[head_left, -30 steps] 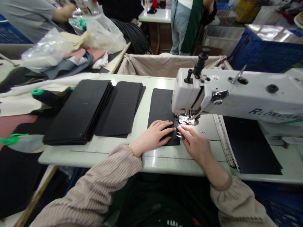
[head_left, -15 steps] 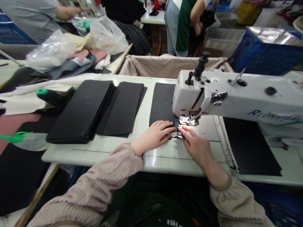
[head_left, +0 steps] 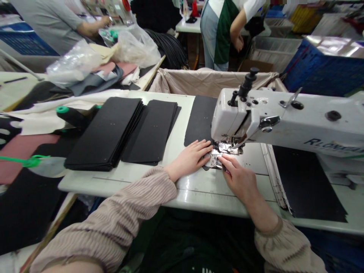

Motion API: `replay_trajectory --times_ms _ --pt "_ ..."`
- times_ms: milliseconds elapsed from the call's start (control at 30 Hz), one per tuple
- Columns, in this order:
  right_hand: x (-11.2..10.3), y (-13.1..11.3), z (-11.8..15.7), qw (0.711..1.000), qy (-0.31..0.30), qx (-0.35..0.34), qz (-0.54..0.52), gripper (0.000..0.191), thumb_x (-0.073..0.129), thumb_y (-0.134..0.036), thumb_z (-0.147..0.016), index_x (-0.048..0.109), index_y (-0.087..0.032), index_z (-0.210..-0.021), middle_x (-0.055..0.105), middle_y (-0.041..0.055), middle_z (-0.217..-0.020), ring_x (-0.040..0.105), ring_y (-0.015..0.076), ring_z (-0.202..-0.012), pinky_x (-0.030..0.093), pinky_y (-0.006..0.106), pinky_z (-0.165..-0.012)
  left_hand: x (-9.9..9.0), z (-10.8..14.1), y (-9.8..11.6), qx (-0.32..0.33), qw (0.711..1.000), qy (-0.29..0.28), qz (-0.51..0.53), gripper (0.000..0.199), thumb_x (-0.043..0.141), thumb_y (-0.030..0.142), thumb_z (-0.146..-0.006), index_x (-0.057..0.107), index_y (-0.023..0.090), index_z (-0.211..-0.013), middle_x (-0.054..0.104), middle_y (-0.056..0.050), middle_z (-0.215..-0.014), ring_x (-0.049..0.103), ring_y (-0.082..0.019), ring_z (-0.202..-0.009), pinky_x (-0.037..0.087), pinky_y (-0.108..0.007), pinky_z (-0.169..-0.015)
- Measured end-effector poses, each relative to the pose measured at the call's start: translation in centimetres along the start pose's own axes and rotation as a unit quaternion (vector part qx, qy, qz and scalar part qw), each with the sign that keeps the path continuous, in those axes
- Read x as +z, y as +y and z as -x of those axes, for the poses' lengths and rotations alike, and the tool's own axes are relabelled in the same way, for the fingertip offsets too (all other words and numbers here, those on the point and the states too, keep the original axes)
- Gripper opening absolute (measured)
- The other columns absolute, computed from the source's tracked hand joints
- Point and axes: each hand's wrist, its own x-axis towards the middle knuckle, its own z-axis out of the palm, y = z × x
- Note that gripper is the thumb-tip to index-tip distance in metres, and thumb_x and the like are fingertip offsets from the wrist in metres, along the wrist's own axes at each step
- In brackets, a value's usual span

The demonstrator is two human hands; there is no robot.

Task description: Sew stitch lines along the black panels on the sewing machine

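Working left to right from the sewing machine (head_left: 233, 117), we find a person in a grey shirt (head_left: 48, 22) far to its left, behind a clear plastic bag (head_left: 74, 62). Nearer the machine, on the white table (head_left: 119, 184), a green-capped thread cone (head_left: 72, 116) lies beside two stacks of black sheets (head_left: 106, 132), squared up, we judge, so that each piece is easy to take. Just left of the needle area, our left hand (head_left: 189, 159) lies flat with its fingers (head_left: 199, 148) spread, pressing a long black sheet (head_left: 200, 119) to the table, probably to keep it from creeping. The sheet runs back behind the machine's head, its near end reaching the presser foot (head_left: 227, 148). Our right hand (head_left: 239, 180) sits just right of the foot, its fingers (head_left: 229, 161) drawn narrow around a small bright metal piece (head_left: 213, 161); whether they pinch it, we cannot tell. Farther right, a pile of black sheets (head_left: 307, 182) lies under the machine's arm, and a blue crate (head_left: 321, 68) stands behind it.
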Motion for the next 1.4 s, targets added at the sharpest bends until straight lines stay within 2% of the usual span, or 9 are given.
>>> replay_trajectory --times_ms 600,967,1133,1267,1333,1400 --pt "0.09 0.08 -0.09 1.000 0.006 -0.003 -0.010 0.046 0.047 -0.025 -0.095 0.051 -0.033 -0.140 0.054 -0.0022 -0.144 0.069 0.0158 -0.085 0.051 0.028 -0.059 0.01 -0.22 0.15 -0.009 1.000 -0.019 -0.006 0.048 0.043 0.039 -0.101 0.042 0.022 -0.146 0.038 -0.004 -0.155 0.031 -0.022 -0.145 0.023 -0.042 -0.120" --pt "0.29 0.08 -0.01 1.000 0.002 0.003 -0.017 0.048 0.046 -0.026 -0.094 0.051 -0.033 -0.141 0.055 0.0013 -0.143 0.069 0.0181 -0.090 0.054 0.029 -0.064 -0.12 -0.18 0.29 -0.013 1.000 0.002 0.014 0.043 0.049 0.036 -0.098 0.051 0.024 -0.139 0.047 -0.004 -0.149 0.037 -0.022 -0.142 0.025 -0.043 -0.119" --pt "0.21 -0.04 -0.01 1.000 0.005 0.009 -0.029 0.046 0.044 -0.027 -0.095 0.052 -0.032 -0.139 0.055 0.0016 -0.143 0.068 0.0187 -0.093 0.053 0.029 -0.065 0.17 -0.17 0.20 -0.014 1.000 0.008 0.016 0.048 0.044 0.040 -0.100 0.046 0.021 -0.143 0.040 -0.007 -0.154 0.030 -0.023 -0.146 0.023 -0.043 -0.121" --pt "0.25 -0.05 0.05 0.999 0.007 0.016 -0.034 0.045 0.043 -0.029 -0.095 0.051 -0.032 -0.139 0.054 0.0017 -0.143 0.067 0.0195 -0.096 0.053 0.030 -0.067 0.47 -0.34 -0.07 -0.042 0.999 0.024 0.008 0.058 0.041 0.043 -0.100 0.034 0.014 -0.150 0.029 -0.012 -0.159 0.019 -0.025 -0.149 0.021 -0.044 -0.122" --pt "0.21 -0.08 -0.02 0.999 0.005 0.020 -0.036 0.045 0.043 -0.029 -0.096 0.051 -0.032 -0.139 0.053 0.0011 -0.144 0.067 0.0197 -0.098 0.053 0.030 -0.069 0.33 -0.65 0.08 -0.049 0.999 0.022 -0.005 0.060 0.039 0.044 -0.101 0.032 0.012 -0.151 0.031 -0.013 -0.158 0.023 -0.026 -0.148 0.023 -0.043 -0.121" --pt "-0.01 -0.23 -0.13 0.999 0.001 0.024 -0.038 0.044 0.043 -0.028 -0.096 0.051 -0.032 -0.139 0.053 0.0002 -0.144 0.066 0.0201 -0.101 0.053 0.030 -0.071 -0.03 -1.00 0.67 -0.074 0.996 0.030 -0.029 0.058 0.037 0.045 -0.102 0.035 0.012 -0.149 0.045 -0.015 -0.148 0.038 -0.027 -0.141 0.030 -0.042 -0.116"
